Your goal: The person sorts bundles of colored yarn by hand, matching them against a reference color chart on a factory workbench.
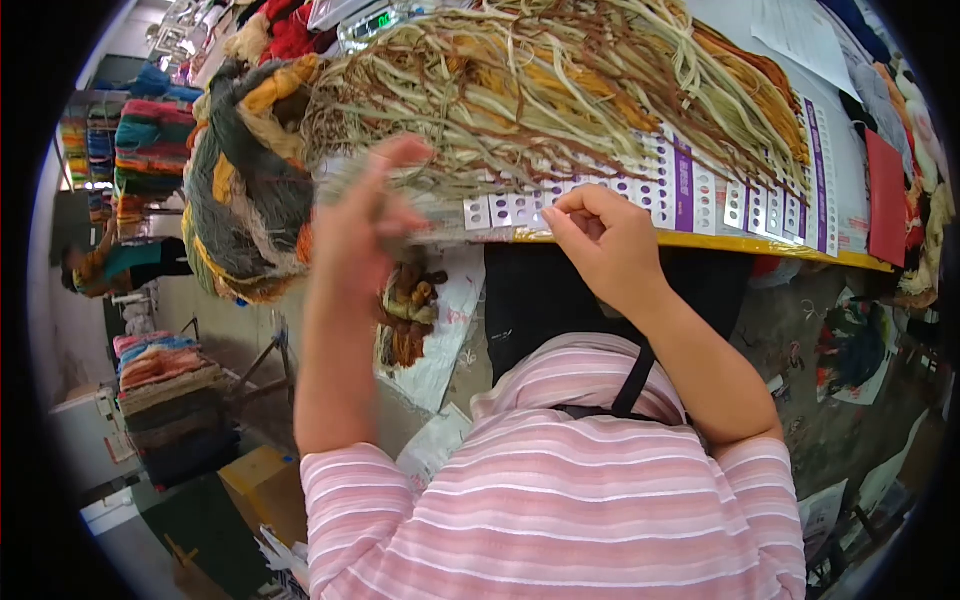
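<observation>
Long yarn strands [480, 90] in olive, cream, brown and orange lie across the table. White cards [690, 190] with purple bands and rows of holes show at the near ends of the strands. My left hand [375, 205] is raised by the left end of the strands, smeared by motion; whether it holds anything is unclear. Just in front of the table's near edge, my right hand [607, 240] has thumb and forefinger pinched together beside the cards; anything between them is too small to make out. Thick grey and yellow yarn skeins [255, 170] hang at the table's left.
A yellow strip [770, 247] runs along the table's front edge. A red card [885, 200] lies at the right, near paper sheets [805, 40]. Brown yarn [408, 320] rests on white sheeting below. Another person [130, 262] stands far left, near stacked colored yarn [155, 145].
</observation>
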A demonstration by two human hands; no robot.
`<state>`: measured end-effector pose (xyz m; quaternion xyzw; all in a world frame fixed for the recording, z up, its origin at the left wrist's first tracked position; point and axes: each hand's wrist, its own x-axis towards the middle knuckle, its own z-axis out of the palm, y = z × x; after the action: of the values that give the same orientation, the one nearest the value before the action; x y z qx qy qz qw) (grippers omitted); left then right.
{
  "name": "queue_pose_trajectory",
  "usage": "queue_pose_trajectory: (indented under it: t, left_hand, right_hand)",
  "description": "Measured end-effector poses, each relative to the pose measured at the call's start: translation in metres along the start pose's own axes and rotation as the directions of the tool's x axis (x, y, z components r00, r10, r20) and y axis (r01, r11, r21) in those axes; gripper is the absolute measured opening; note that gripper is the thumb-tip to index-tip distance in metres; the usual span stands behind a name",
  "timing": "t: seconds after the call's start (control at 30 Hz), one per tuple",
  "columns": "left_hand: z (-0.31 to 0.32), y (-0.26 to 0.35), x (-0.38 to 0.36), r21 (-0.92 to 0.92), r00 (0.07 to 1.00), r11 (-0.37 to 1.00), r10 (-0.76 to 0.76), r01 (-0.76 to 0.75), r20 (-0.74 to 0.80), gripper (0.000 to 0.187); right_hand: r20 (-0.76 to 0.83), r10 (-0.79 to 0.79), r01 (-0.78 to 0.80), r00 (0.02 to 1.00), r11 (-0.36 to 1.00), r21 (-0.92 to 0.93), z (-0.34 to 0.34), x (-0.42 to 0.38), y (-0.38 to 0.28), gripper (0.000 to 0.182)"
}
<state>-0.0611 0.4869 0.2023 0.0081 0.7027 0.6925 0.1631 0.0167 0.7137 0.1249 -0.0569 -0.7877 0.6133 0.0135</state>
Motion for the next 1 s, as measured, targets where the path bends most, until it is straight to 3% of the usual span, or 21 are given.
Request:
queue_pose_trajectory:
  t: [0.03,0.07,0.1,0.13,0.23,0.37,0.47,0.57,0.67,0.87,1.0]
  left_hand:
    - [0.022,-0.016,-0.013,-0.309,0.981,0.938,-0.114,0.159,0.16,0.043]
    - [0.051,-0.021,-0.027,-0.426,0.964,0.87,-0.181,0.249,0.195,0.049]
    - [0.049,-0.042,-0.029,-0.457,0.885,0.817,-0.129,0.351,0.448,0.051]
    - [0.057,-0.048,-0.035,-0.521,0.875,0.765,-0.113,0.379,0.471,0.052]
    - [0.074,-0.038,-0.042,-0.595,0.893,0.713,-0.099,0.372,0.44,0.051]
    - [0.07,-0.041,-0.042,-0.598,0.875,0.696,-0.091,0.398,0.476,0.051]
    - [0.067,-0.042,-0.041,-0.592,0.857,0.682,-0.101,0.429,0.505,0.052]
    - [0.069,-0.041,-0.042,-0.602,0.86,0.679,-0.085,0.419,0.503,0.052]
    - [0.066,-0.039,-0.042,-0.615,0.867,0.668,-0.095,0.419,0.488,0.053]
    - [0.054,-0.041,-0.04,-0.561,0.874,0.733,-0.097,0.386,0.475,0.052]
    - [0.046,-0.047,-0.041,-0.525,0.873,0.763,-0.104,0.378,0.477,0.049]
  right_hand:
    - [0.023,-0.029,0.026,0.999,0.996,0.088,0.004,-0.009,-0.01,0.024]
    - [0.041,-0.063,0.055,0.997,0.983,0.173,0.008,-0.013,-0.017,0.021]
    - [0.05,-0.243,0.234,0.969,0.961,0.145,0.013,-0.015,-0.014,0.018]
    - [0.096,-0.184,0.163,0.978,0.969,0.187,0.013,-0.017,-0.016,0.018]
    - [0.251,-0.006,-0.078,0.968,0.943,0.323,0.006,-0.022,-0.016,0.014]
    - [0.313,0.005,-0.208,0.95,0.756,0.62,0.004,-0.026,-0.012,0.012]
    - [0.263,0.047,-0.208,0.964,0.748,0.63,0.008,-0.03,-0.018,0.012]
    - [0.285,0.009,-0.113,0.959,0.93,0.35,0.007,-0.03,-0.019,0.011]
    - [0.272,0.0,-0.089,0.962,0.945,0.315,0.007,-0.03,-0.018,0.01]
    - [0.371,0.026,-0.254,0.928,0.775,0.579,0.003,-0.033,-0.025,0.009]
    - [0.429,0.078,-0.343,0.9,0.735,0.585,-0.004,-0.034,-0.031,0.01]
